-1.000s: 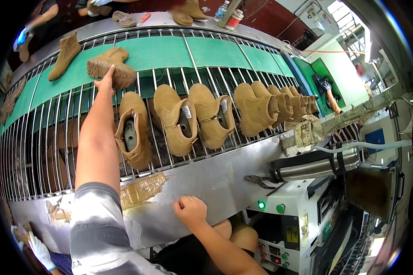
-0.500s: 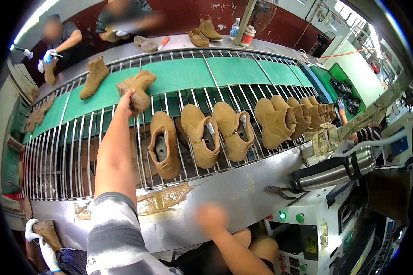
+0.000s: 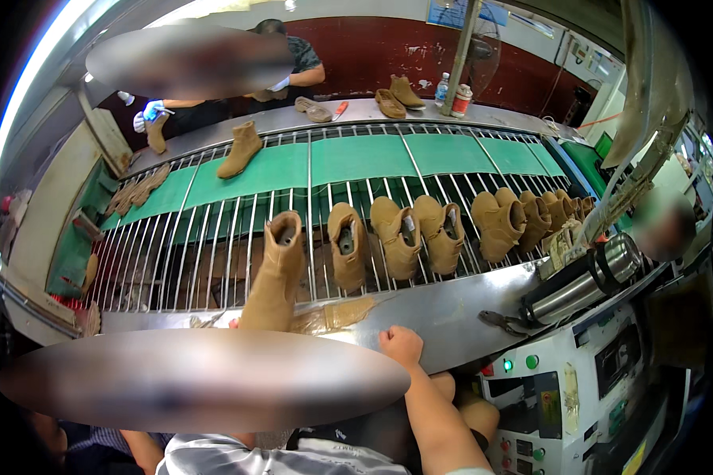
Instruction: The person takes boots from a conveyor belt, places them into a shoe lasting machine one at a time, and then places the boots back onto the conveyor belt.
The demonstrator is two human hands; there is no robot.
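Observation:
A tan ankle boot (image 3: 276, 285) stands tilted over the near metal ledge, its opening away from me. My left hand (image 3: 234, 323) is closed on its lower end; only a fingertip shows, as a blurred patch covers the rest. On the ledge's near edge, my right hand (image 3: 402, 346) is curled into a fist with nothing visible in it. Beside the held boot, another tan boot (image 3: 347, 247) rests on the metal bars, and a row of similar boots (image 3: 398, 237) runs on to the right. A single boot (image 3: 240, 150) stands on the green sheet at the far side.
The barred conveyor (image 3: 214, 253) carries a green sheet (image 3: 364, 158). Gloves (image 3: 139, 190) lie at its left end. Pliers (image 3: 503, 323) and a steel flask (image 3: 586, 281) are at right, above a control panel (image 3: 531, 388). Across, people with gloved hands (image 3: 157, 109) handle boots.
My left hand has brought the boot from over the green sheet back toward me, to the near ledge. My right hand stays near the ledge's edge. The view has shifted left.

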